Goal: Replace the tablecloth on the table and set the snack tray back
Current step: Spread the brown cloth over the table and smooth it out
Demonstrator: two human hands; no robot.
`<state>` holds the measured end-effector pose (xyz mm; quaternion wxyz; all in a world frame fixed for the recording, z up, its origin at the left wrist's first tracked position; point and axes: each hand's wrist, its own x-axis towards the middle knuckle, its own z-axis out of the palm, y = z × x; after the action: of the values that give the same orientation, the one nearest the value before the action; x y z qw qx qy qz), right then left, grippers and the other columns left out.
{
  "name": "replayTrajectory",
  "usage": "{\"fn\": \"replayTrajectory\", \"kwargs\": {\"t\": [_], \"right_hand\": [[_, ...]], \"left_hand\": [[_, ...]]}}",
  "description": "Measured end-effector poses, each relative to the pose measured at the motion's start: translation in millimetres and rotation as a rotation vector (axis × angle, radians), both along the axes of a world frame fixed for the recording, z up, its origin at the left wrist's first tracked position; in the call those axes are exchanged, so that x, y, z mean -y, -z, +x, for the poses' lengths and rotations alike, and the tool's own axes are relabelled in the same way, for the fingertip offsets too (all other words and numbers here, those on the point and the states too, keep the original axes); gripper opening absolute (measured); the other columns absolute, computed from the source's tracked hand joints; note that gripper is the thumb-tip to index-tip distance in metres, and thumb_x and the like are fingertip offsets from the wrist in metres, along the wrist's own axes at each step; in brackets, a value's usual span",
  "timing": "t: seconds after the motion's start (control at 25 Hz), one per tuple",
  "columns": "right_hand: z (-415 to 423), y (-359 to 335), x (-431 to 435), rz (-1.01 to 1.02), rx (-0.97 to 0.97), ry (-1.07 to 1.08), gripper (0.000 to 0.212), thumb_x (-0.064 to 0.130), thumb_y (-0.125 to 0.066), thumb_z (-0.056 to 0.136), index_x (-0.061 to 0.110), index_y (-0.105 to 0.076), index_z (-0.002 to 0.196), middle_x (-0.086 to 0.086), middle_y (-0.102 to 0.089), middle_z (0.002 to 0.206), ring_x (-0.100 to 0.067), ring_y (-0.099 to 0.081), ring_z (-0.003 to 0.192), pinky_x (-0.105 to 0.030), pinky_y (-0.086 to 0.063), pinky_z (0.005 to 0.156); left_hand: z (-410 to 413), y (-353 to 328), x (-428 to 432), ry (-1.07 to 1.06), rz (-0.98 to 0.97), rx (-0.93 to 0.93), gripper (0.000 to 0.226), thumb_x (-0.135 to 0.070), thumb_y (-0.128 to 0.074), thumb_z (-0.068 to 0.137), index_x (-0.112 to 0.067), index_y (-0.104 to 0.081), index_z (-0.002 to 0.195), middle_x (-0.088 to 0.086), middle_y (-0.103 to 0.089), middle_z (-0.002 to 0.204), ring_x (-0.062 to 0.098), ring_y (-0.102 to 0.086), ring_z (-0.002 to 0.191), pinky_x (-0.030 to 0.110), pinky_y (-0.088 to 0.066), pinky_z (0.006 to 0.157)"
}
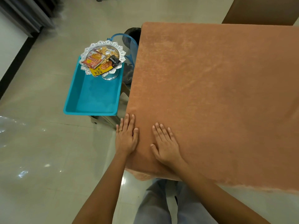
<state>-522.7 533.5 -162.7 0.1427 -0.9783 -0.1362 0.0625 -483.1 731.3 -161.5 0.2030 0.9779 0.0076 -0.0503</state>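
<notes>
Both hands, left hand [126,139] and right hand [165,143], lie flat, fingers straight, on the orange tablecloth [210,94] near its corner. Beside the table's edge, the silver snack tray [87,53] holds an "ALMONDS" packet [114,61] in a blue bin [92,96].

One camera only, worn on my head, so no second view overlaps it. It looks steeply down and forward over my arms. The wide lens bends straight edges near the frame borders. Nearest, at the bottom, are my legs and forearms; my left hand [126,137] and right hand [165,143] sit mid-frame. The tablecloth [218,97] fills the right; the floor [40,151] runs left and far.
</notes>
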Motion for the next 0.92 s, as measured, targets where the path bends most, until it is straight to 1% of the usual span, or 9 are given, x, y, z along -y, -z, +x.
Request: {"fn": "replayTrajectory", "kwargs": {"t": [0.12,0.2,0.28,0.4,0.48,0.68,0.8,0.88,0.92], "right_hand": [[-9,-4,43,-0.016,-0.005,0.1,0.072,0.046,-0.032,0.093,0.01,-0.017,0.153,-0.005,-0.012,0.16,-0.019,-0.009,0.148,-0.042,-0.005,0.119],[-11,-7,39,0.001,-0.006,0.176,0.069,0.04,-0.029,0.094,0.004,-0.017,0.151,-0.012,-0.014,0.159,-0.024,-0.011,0.148,-0.041,-0.005,0.119],[-11,-11,11,0.028,-0.017,0.153,0.066,0.036,-0.028,0.095,0.0,-0.02,0.15,-0.016,-0.017,0.158,-0.026,-0.013,0.147,-0.042,-0.007,0.117],[-19,-9,-26,0.023,0.01,-0.137,0.063,0.037,-0.025,0.098,0.003,-0.019,0.15,-0.015,-0.019,0.158,-0.024,-0.012,0.147,-0.044,-0.008,0.117],[-23,-5,-26,-0.005,0.02,-0.213,0.063,0.04,-0.023,0.098,0.006,-0.016,0.151,-0.012,-0.017,0.159,-0.021,-0.01,0.148,-0.044,-0.006,0.118],[-27,-1,22,-0.02,0.035,-0.074,0.068,0.043,-0.032,0.096,0.008,-0.019,0.152,-0.008,-0.019,0.159,-0.019,-0.011,0.148,-0.045,-0.008,0.12],[-35,0,54,-0.032,0.051,0.099,0.066,0.04,-0.028,0.095,0.005,-0.02,0.151,-0.011,-0.018,0.159,-0.022,-0.013,0.148,-0.045,-0.008,0.12],[-39,-4,34,0.002,0.068,0.172,0.064,0.035,-0.027,0.095,0.001,-0.024,0.149,-0.015,-0.021,0.157,-0.026,-0.017,0.147,-0.044,-0.008,0.119],[-41,-6,16,0.016,0.063,0.132,0.063,0.033,-0.027,0.095,0.001,-0.026,0.149,-0.016,-0.023,0.157,-0.027,-0.018,0.146,-0.044,-0.009,0.118]], "left_hand": [[-2,-7,4,-0.019,0.109,0.009,0.059,-0.048,-0.017,0.098,-0.029,-0.014,0.153,-0.001,-0.012,0.16,0.022,-0.006,0.148,0.041,0.015,0.117],[-9,-12,9,-0.057,0.188,0.037,0.059,-0.047,-0.017,0.098,-0.024,-0.021,0.152,0.003,-0.017,0.159,0.024,-0.01,0.148,0.037,0.021,0.114],[-29,-11,18,-0.082,0.156,0.036,0.06,-0.047,-0.014,0.098,-0.022,-0.021,0.152,0.004,-0.016,0.159,0.023,-0.009,0.148,0.034,0.019,0.116],[-61,-3,26,-0.141,0.087,0.02,0.063,-0.047,-0.009,0.096,-0.021,-0.013,0.153,0.003,-0.008,0.16,0.02,-0.005,0.148,0.036,0.006,0.119],[-66,2,24,-0.163,0.088,0.036,0.062,-0.046,-0.011,0.097,-0.021,-0.014,0.153,0.003,-0.011,0.16,0.018,-0.008,0.148,0.039,-0.001,0.12],[-66,2,23,-0.157,0.043,0.061,0.058,-0.044,-0.019,0.098,-0.026,-0.016,0.153,0.001,-0.014,0.16,0.016,-0.011,0.147,0.039,-0.005,0.12],[-67,-2,29,-0.191,0.074,0.038,0.057,-0.04,-0.022,0.098,-0.023,-0.019,0.152,0.004,-0.014,0.16,0.021,-0.009,0.148,0.039,0.007,0.118],[-68,-5,41,-0.129,0.075,0.072,0.055,-0.037,-0.021,0.099,-0.019,-0.023,0.151,0.005,-0.018,0.159,0.022,-0.008,0.148,0.04,0.008,0.118],[-70,-4,46,-0.045,0.066,0.081,0.055,-0.038,-0.018,0.099,-0.021,-0.022,0.151,0.003,-0.018,0.159,0.021,-0.007,0.148,0.041,0.005,0.119]]}}
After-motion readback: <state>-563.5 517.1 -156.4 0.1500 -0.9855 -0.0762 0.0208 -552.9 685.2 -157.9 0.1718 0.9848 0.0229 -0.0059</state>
